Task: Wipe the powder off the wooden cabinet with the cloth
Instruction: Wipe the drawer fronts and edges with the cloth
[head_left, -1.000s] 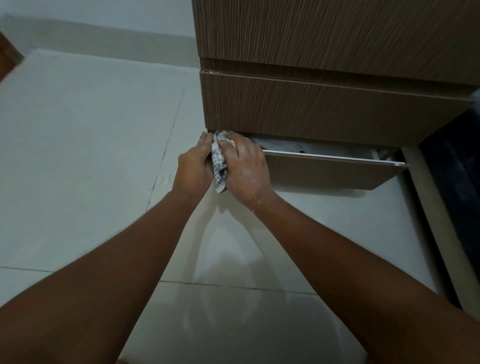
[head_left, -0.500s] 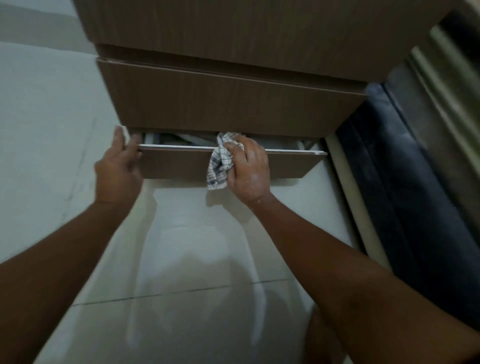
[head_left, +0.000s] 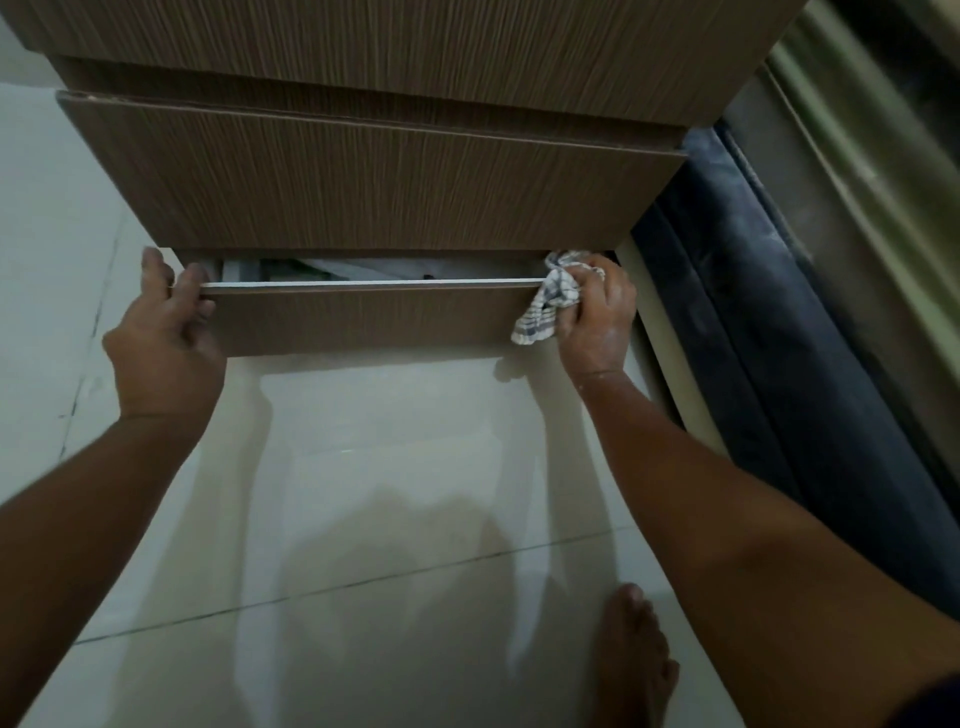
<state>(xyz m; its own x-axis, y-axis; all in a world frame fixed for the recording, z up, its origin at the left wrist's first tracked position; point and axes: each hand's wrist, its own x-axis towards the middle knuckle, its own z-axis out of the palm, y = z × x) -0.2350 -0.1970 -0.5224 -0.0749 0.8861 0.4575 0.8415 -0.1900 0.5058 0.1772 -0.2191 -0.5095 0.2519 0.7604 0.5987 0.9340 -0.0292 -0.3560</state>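
Right hand (head_left: 597, 317) closed around a crumpled checked cloth (head_left: 550, 301), pressing it on the right end of the open bottom drawer's (head_left: 363, 322) thin white top edge. Left hand (head_left: 161, 332) curled over the drawer's left corner, thumb on the front. Above, straight-grained brown wooden cabinet (head_left: 374, 192). Below, glossy pale tiled floor (head_left: 363, 493); bare foot (head_left: 634, 660) at lower right.
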